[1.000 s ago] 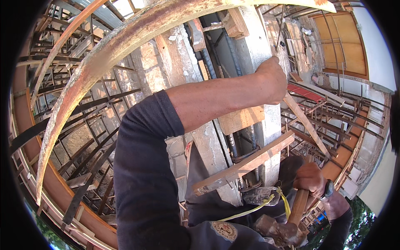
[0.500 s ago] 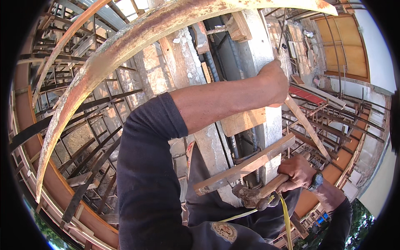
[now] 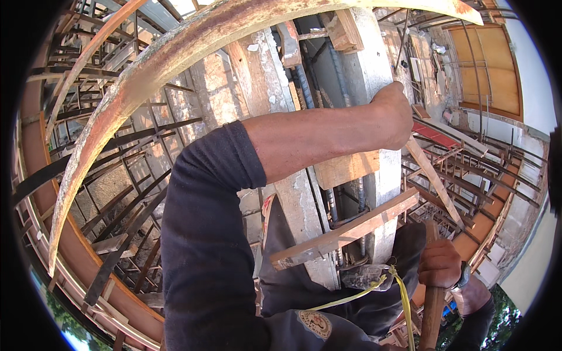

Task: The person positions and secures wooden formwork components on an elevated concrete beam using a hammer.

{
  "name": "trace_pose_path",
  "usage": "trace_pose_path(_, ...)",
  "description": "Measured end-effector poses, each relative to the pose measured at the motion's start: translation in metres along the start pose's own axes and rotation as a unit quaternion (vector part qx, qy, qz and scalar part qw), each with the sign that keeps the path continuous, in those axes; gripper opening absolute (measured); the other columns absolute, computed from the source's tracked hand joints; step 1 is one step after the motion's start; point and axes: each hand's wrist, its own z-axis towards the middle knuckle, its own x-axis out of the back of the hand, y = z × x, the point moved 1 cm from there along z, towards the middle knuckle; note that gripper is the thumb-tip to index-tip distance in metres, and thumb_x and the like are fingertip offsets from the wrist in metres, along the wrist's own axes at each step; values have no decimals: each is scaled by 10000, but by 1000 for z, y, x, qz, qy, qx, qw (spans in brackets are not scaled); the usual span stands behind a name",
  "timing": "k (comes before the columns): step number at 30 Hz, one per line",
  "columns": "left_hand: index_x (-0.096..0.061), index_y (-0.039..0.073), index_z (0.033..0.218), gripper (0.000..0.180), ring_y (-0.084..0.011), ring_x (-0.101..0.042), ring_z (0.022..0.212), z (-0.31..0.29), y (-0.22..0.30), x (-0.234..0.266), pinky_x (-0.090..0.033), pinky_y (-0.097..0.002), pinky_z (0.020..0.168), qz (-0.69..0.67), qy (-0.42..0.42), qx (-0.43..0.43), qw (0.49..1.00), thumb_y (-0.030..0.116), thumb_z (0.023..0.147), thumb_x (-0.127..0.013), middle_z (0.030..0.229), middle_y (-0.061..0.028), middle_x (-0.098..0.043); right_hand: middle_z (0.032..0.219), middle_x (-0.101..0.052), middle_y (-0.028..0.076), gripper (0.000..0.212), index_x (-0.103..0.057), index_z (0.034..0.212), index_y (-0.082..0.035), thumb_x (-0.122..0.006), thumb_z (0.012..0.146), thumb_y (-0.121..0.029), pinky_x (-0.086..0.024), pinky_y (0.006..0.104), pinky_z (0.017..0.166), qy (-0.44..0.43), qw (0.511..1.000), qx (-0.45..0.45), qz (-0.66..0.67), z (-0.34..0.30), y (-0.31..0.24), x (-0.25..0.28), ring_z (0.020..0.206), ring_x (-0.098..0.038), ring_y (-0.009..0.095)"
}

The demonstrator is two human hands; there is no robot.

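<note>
My left arm reaches across a timber formwork point(image 3: 364, 64) with steel bars inside. My left hand point(image 3: 393, 116) is closed at its right side, above the top end of a slanting wooden strip point(image 3: 434, 182); what its fingers hold is hidden. Low on the right, my right hand point(image 3: 440, 263) grips a hammer point(image 3: 433, 313) by its wooden handle, near the upper end. The handle points down, its head out of view. A short wooden batten point(image 3: 345, 229) lies aslant across the form. Near my lap, a clear plastic bag point(image 3: 366, 276) hangs beside a yellow strap point(image 3: 404, 304).
A rusty curved bar point(image 3: 137, 88) arches over the upper left. Wood blocks point(image 3: 346, 169) span the form. Scaffold poles and planks point(image 3: 111, 210) fill the space below on the left, with more timber struts point(image 3: 486, 175) on the right. A red panel point(image 3: 433, 133) lies beyond my left hand.
My right hand has swung the hammer right and down, away from the batten, and its head has left the view. The plastic bag now shows. My left hand stays at the form's side.
</note>
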Motion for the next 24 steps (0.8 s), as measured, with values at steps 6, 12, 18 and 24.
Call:
trace_pose_path(6, -790, 225, 883, 216, -189, -671, 859, -1, -9, -3, -402, -345, 857, -4, 21, 30, 999, 279, 902, -581, 853, 15, -736, 588, -519, 71, 540, -583, 720, -85, -769, 755, -591, -423, 408, 469, -158, 949, -245, -122, 3, 31, -5, 523, -574, 305)
trace_pose_path(12, -789, 227, 888, 160, -178, -669, 849, 6, 2, 18, -406, -351, 843, 5, -11, -38, 999, 242, 856, -633, 852, 20, -738, 591, -506, 45, 514, -619, 765, -75, -745, 800, -572, -438, 410, 478, -118, 983, -141, -1, -2, 14, -6, 533, -578, 274)
trace_pose_path(18, -785, 210, 873, 181, -176, -670, 836, -8, -2, 3, -409, -343, 829, 0, 1, -9, 1000, 244, 881, -607, 850, 22, -738, 580, -499, 52, 533, -632, 750, -70, -740, 812, -589, -430, 383, 459, -98, 980, -158, 73, 9, 4, 0, 515, -576, 277)
trace_pose_path(24, -784, 213, 849, 176, -176, -673, 836, 4, 0, 5, -404, -338, 818, -26, 29, 4, 999, 236, 882, -613, 848, 27, -737, 582, -517, 82, 578, -538, 662, -102, -768, 747, -625, -425, 418, 492, -220, 916, -324, -85, 4, 29, -20, 543, -577, 327)
